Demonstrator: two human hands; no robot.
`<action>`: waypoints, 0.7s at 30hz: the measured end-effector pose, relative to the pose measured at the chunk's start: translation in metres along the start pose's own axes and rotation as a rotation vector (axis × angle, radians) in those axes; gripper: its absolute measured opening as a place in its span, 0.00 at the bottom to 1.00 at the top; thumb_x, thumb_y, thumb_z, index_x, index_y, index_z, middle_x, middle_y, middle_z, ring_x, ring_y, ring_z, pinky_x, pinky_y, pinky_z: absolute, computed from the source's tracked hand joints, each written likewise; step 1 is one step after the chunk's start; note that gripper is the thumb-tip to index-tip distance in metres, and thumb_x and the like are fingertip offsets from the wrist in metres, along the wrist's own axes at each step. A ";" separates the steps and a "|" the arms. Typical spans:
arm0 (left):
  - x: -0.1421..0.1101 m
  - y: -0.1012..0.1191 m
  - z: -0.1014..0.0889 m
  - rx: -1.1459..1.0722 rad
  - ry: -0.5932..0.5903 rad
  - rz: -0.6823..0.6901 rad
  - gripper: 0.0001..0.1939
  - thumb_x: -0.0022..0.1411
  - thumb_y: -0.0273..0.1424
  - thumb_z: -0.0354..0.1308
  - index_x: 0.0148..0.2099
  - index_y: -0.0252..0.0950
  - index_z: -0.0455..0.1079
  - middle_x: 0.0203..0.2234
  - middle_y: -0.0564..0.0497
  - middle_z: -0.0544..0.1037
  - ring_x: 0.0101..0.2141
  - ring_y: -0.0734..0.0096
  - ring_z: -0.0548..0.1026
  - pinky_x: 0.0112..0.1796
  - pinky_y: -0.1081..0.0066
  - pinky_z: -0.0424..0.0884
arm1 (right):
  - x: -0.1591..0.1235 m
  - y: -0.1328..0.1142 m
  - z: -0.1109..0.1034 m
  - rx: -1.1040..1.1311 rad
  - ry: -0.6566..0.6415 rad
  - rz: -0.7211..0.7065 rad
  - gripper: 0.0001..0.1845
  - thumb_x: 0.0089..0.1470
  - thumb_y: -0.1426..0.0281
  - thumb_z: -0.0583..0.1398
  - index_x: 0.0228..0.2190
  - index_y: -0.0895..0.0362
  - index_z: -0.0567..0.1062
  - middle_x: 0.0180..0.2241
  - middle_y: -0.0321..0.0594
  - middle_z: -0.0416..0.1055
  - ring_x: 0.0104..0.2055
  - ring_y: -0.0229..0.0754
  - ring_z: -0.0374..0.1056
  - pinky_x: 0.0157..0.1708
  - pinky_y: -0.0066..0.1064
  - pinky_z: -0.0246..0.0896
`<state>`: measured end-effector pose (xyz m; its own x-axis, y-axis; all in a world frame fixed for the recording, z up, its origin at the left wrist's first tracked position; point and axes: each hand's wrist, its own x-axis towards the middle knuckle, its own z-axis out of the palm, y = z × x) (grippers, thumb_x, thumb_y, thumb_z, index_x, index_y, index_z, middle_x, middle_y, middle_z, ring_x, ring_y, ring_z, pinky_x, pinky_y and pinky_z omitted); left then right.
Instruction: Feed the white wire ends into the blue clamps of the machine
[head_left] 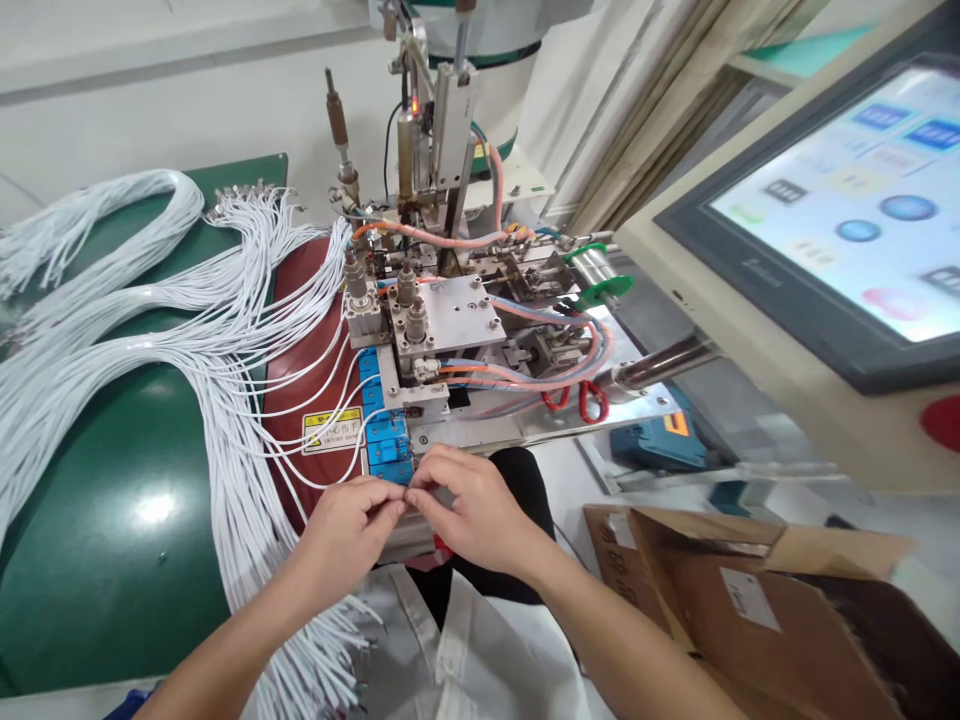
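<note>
My left hand (346, 525) and my right hand (480, 508) meet at their fingertips, both in a pinch. Whatever is between the fingers is too small or hidden to make out. Just beyond the fingertips is a row of blue fixture blocks (388, 440) along the machine's edge. Several white cables (247, 385) run from thick bundles on the left toward these blocks. Some loose cables curve close to my left hand. More of the bundle hangs down past my left forearm.
Behind the blocks stands a metal machine (457, 315) with orange and blue hoses and a green-flanged wire spool (600, 275). A touchscreen panel (862, 200) juts in from the right. Cardboard boxes (757, 600) lie lower right. Under the cables is a green tabletop (97, 560).
</note>
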<state>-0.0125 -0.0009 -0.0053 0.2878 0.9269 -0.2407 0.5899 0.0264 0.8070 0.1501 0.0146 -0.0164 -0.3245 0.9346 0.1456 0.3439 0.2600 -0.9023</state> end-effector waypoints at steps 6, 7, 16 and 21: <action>0.002 0.000 0.013 -0.158 0.277 -0.069 0.08 0.56 0.31 0.53 0.34 0.35 0.72 0.26 0.51 0.76 0.27 0.73 0.72 0.28 0.76 0.67 | -0.003 0.005 0.028 0.326 0.339 0.224 0.10 0.48 0.71 0.56 0.18 0.57 0.66 0.20 0.33 0.62 0.23 0.34 0.58 0.24 0.26 0.56; 0.003 -0.002 0.015 -0.176 0.290 -0.073 0.09 0.56 0.32 0.53 0.34 0.34 0.72 0.26 0.51 0.76 0.26 0.73 0.72 0.27 0.77 0.67 | -0.005 0.008 0.032 0.351 0.352 0.231 0.10 0.48 0.71 0.57 0.17 0.57 0.66 0.20 0.33 0.62 0.23 0.34 0.58 0.24 0.26 0.56; 0.004 -0.009 0.015 -0.160 0.253 -0.066 0.10 0.57 0.33 0.53 0.35 0.35 0.73 0.22 0.51 0.74 0.24 0.73 0.71 0.24 0.76 0.67 | -0.003 0.016 0.021 0.322 0.259 0.229 0.04 0.46 0.70 0.58 0.23 0.58 0.72 0.24 0.37 0.67 0.26 0.36 0.63 0.26 0.28 0.59; 0.005 -0.008 0.013 -0.112 0.214 -0.033 0.09 0.58 0.31 0.52 0.35 0.37 0.74 0.21 0.52 0.73 0.25 0.72 0.72 0.25 0.76 0.68 | -0.002 0.012 0.015 0.126 0.219 0.127 0.06 0.46 0.74 0.57 0.20 0.57 0.71 0.22 0.36 0.68 0.24 0.36 0.63 0.25 0.27 0.58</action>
<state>-0.0055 -0.0015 -0.0198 0.0965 0.9828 -0.1575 0.5052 0.0880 0.8585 0.1413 0.0125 -0.0336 -0.0829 0.9916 0.0996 0.2533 0.1176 -0.9602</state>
